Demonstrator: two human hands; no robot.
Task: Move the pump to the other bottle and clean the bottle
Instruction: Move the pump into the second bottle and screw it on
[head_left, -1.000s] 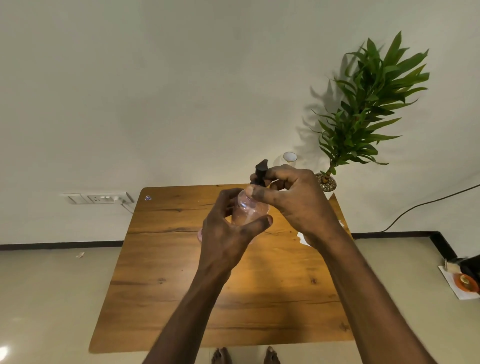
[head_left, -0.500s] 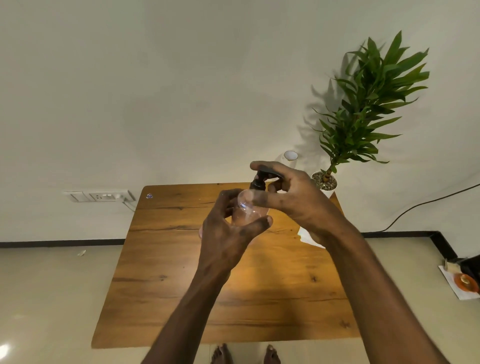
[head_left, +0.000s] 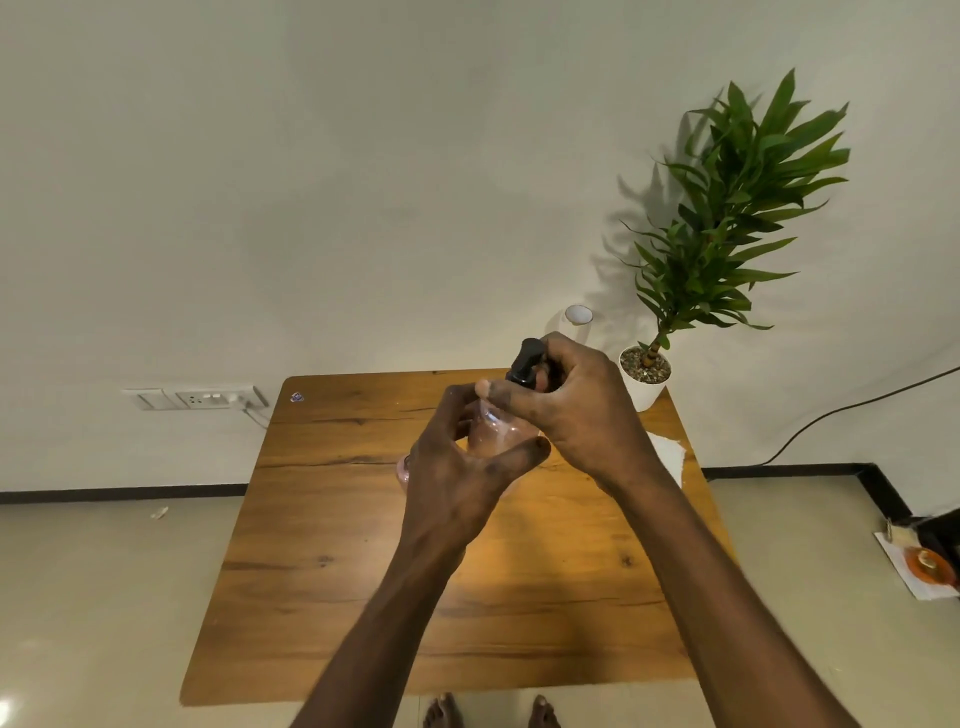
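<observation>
Above the middle of the wooden table (head_left: 322, 545) I hold a clear, pinkish plastic bottle (head_left: 496, 431) upright. My left hand (head_left: 457, 467) wraps its body from the near side. A black pump (head_left: 525, 361) sits at the bottle's neck, and my right hand (head_left: 576, 410) is closed around its collar from the right. The pump head sticks out above my fingers. Behind the far right corner, a second bottle with a white top (head_left: 577, 315) shows, its body mostly hidden by my right hand.
A potted green plant (head_left: 722, 218) in a white pot stands at the table's far right corner. A white cloth or paper (head_left: 667, 457) lies at the right edge. Wall sockets (head_left: 197, 399) sit left of the table. A black cable runs along the right wall.
My right hand has turned on the pump collar, fingers shifting around it, and the pump head now points up and left. The left hand and bottle have stayed nearly still.
</observation>
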